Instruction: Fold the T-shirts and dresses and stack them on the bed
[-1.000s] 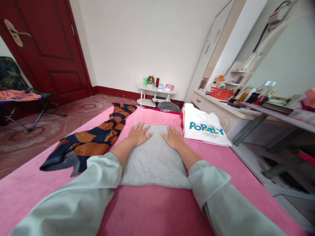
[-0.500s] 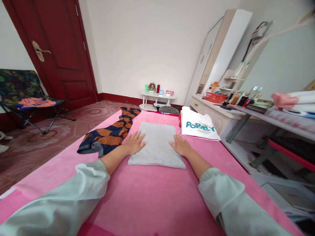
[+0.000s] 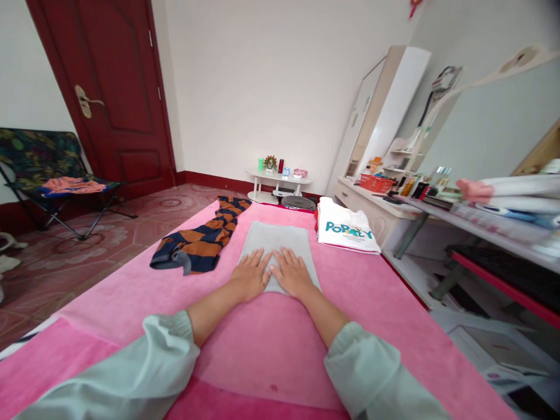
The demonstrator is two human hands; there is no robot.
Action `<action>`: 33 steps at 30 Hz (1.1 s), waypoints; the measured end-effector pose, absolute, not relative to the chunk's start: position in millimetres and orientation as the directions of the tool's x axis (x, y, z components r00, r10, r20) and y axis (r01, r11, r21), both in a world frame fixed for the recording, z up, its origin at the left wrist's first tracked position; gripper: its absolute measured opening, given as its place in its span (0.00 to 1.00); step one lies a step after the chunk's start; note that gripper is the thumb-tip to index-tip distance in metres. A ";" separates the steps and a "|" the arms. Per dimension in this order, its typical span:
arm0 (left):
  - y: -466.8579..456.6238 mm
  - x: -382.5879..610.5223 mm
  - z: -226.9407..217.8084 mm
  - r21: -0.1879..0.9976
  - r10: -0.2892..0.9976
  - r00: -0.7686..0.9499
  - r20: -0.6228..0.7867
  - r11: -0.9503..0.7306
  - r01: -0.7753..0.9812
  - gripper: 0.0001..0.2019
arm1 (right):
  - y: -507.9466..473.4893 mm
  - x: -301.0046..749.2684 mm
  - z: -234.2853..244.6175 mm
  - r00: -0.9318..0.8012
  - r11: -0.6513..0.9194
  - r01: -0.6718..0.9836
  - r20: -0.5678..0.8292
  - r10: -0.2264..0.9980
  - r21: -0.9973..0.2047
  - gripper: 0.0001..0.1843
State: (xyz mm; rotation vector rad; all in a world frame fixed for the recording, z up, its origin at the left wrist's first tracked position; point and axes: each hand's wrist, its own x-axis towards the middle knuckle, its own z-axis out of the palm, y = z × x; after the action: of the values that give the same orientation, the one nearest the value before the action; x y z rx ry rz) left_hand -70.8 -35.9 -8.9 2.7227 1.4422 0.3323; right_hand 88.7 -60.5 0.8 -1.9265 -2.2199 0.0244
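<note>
"Head view, sole view on file. Where does the grey cloth [image 3: 282, 234] lie?"

"Flat on the pink cover [image 3: 262, 344], straight ahead, in a neat rectangle. An orange-and-navy striped garment [image 3: 192, 242] lies to its left; a white printed garment [image 3: 345, 217] lies to its right. Neither is being worked."

"Finger state, please."

"Left hand [image 3: 251, 275]: palm down on the near left part of the cloth, fingers extended and slightly spread, gripping nothing. Right hand [image 3: 292, 273]: likewise on the near right part. The thumbs come close at the middle; contact between them cannot be confirmed."

"Step in hand, in your judgement?"

"Pressing or smoothing. The far half lies uncovered and looks even. The near edge is partly hidden under the palms, so its evenness cannot be certified."

"And the next move, what would it call for?"

"If smoothing is wanted, both palms drawn outward from the middle with light, even pressure, lest the cloth bunch. If shifting is wanted, fingertips would first need to get beneath an edge; none are seen there."
</note>
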 end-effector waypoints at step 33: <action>-35.0 -119.3 29.8 0.275 0.991 0.109 0.071 -0.125 0.953 0.23 | -54.1 108.6 0.9 0.236 -0.152 0.943 0.271 0.933 -0.297 0.26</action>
State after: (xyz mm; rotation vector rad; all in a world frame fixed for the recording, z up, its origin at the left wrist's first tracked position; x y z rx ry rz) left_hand -119.3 -35.0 29.8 2.2143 1.9640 0.3554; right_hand 108.6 -54.1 0.9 -2.1153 -1.7229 -0.0317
